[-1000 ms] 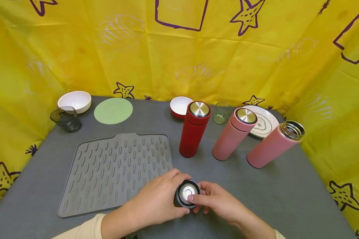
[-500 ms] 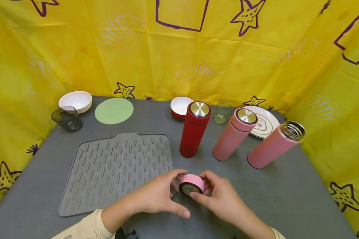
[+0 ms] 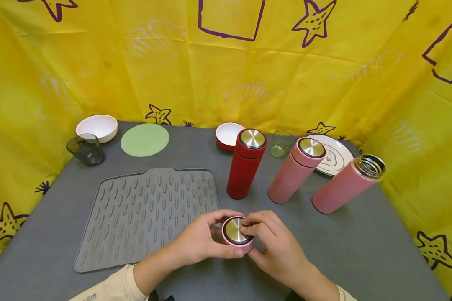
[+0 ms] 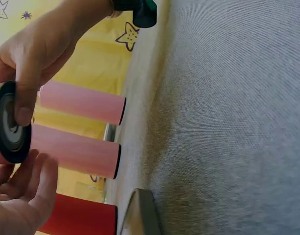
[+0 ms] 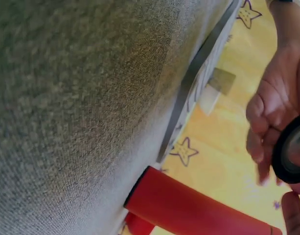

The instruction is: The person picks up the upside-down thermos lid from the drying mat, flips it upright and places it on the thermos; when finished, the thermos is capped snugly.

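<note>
A pink bottle lid with a brushed steel top is between both hands in the head view, top side up. My left hand curls round it, thumb at the near rim and fingers at the far rim. My right hand pinches the lid, fingertips on the steel top. In the left wrist view, the right thumb presses the lid's underside, which has a black ring. A lidless pink bottle stands at the right. Beside it are a lidded pink bottle and a lidded red bottle.
A grey drying mat lies at the left. Behind it are a dark glass, a white bowl and a green round mat. A red-and-white bowl, a clear glass and a plate stand behind the bottles.
The lid has turned over: its underside faced up one second ago, its steel top faces up now. The left hand loosened from it, then closed round it again. The right fingers moved onto the top.
</note>
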Demonstrator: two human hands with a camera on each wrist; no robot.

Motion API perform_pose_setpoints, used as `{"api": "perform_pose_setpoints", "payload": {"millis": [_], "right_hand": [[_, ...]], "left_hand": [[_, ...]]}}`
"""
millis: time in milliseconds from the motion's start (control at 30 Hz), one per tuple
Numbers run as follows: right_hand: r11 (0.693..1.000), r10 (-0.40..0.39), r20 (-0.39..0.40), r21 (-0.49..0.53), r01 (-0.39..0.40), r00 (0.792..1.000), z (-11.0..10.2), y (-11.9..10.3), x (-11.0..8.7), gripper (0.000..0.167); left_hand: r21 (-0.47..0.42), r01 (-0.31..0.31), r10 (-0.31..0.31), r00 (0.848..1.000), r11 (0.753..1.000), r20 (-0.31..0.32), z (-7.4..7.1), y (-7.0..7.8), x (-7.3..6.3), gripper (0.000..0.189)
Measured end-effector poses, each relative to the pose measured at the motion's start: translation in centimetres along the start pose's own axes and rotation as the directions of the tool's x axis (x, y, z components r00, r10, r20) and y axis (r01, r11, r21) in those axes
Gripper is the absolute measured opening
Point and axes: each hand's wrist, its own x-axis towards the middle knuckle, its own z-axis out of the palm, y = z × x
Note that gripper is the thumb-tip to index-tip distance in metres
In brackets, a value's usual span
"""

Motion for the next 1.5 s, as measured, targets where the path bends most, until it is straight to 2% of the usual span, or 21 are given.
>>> {"api": "perform_pose_setpoints", "payload": {"millis": [67,133,467,667,767,833,900,967,1033,1067,1100,1133,1167,1200,1267,1300,1333,1367,1400,1433,1500], "right_hand": [[0.998,-0.06,-0.038,-0.003,0.06,0.997,-0.1,-0.1,0.5,0.019],[0.995,-0.097,-0.07,-0.009,0.097,0.993,-0.2,-0.2,0.9,0.018],[0.993,-0.122,-0.156,-0.012,0.121,0.98,-0.3,-0.1,1.3,0.02],[0.995,-0.092,-0.129,-0.048,0.086,0.987,-0.8,-0.1,0.6,0.02],[0.992,-0.094,-0.16,-0.094,0.08,0.983,-1.5,0.0,-0.2,0.034],[0.986,-0.11,-0.246,-0.149,0.074,0.963,-2.0,0.4,-0.7,0.051],[0.978,-0.122,-0.404,-0.202,0.042,0.907,-2.5,1.4,-1.0,0.067],[0.964,-0.092,-0.567,-0.255,-0.068,0.819,-3.4,2.5,-1.3,0.08],[0.944,0.006,-0.697,-0.233,-0.235,0.717,-4.6,3.5,-1.9,0.091],[0.919,0.094,-0.739,-0.194,-0.344,0.667,-5.4,3.8,-2.3,0.096],[0.875,0.2,-0.758,-0.147,-0.461,0.621,-6.2,4.2,-2.9,0.102],[0.819,0.319,-0.758,-0.082,-0.568,0.569,-7.1,4.6,-3.6,0.108],[0.747,0.449,-0.737,-0.001,-0.665,0.505,-7.9,5.0,-4.3,0.115],[0.656,0.572,-0.698,0.073,-0.751,0.431,-8.6,5.5,-5.0,0.122],[0.444,0.782,-0.558,0.185,-0.877,0.279,-9.8,6.6,-6.3,0.133],[0.355,0.853,-0.474,0.22,-0.909,0.218,-10.2,7.3,-6.9,0.133],[0.28,0.905,-0.389,0.243,-0.928,0.171,-10.6,7.9,-7.4,0.13],[0.225,0.941,-0.306,0.255,-0.94,0.143,-10.9,8.5,-7.9,0.125],[0.194,0.963,-0.235,0.254,-0.947,0.134,-11.1,9.0,-8.3,0.118],[0.183,0.974,-0.179,0.241,-0.953,0.141,-11.2,9.6,-8.7,0.111],[0.196,0.978,-0.112,0.223,-0.955,0.174,-11.4,10.4,-9.3,0.093]], "left_hand": [[0.05,-0.088,0.09,0.995,0.995,-0.035,0.3,0.1,0.1,0.057],[0.096,-0.142,0.149,0.987,0.985,-0.06,0.5,0.2,0.2,0.056],[0.188,-0.171,0.183,0.982,0.967,-0.047,0.7,0.6,0.6,0.065],[0.193,-0.215,0.232,0.97,0.957,-0.072,1.1,0.7,0.7,0.062],[0.208,-0.252,0.272,0.96,0.945,-0.072,1.0,0.6,0.7,0.062],[0.215,-0.25,0.272,0.959,0.944,-0.083,0.8,0.6,0.6,0.061],[0.221,-0.23,0.258,0.961,0.948,-0.104,0.6,0.6,0.6,0.061],[0.226,-0.197,0.23,0.965,0.954,-0.127,0.3,0.7,0.5,0.062],[0.239,-0.188,0.227,0.963,0.953,-0.147,0.0,0.6,0.4,0.063],[0.245,-0.185,0.227,0.961,0.952,-0.157,-0.1,0.6,0.4,0.064],[0.25,-0.182,0.227,0.96,0.951,-0.166,-0.2,0.5,0.3,0.064],[0.254,-0.177,0.226,0.958,0.951,-0.175,-0.3,0.5,0.3,0.065],[0.258,-0.172,0.223,0.957,0.951,-0.185,-0.4,0.4,0.3,0.065],[0.261,-0.165,0.219,0.956,0.951,-0.195,-0.5,0.4,0.2,0.064],[0.263,-0.144,0.203,0.956,0.954,-0.214,-0.7,0.3,0.1,0.065],[0.264,-0.135,0.196,0.956,0.955,-0.221,-0.8,0.3,0.1,0.065],[0.269,-0.13,0.193,0.955,0.954,-0.225,-0.9,0.3,0.0,0.065],[0.272,-0.124,0.189,0.955,0.954,-0.228,-1.0,0.3,0.0,0.065],[0.275,-0.121,0.187,0.956,0.954,-0.228,-1.0,0.3,0.0,0.065],[0.278,-0.116,0.183,0.956,0.954,-0.228,-1.1,0.3,-0.1,0.065],[0.28,-0.105,0.172,0.959,0.954,-0.226,-1.1,0.3,-0.1,0.065]]}}
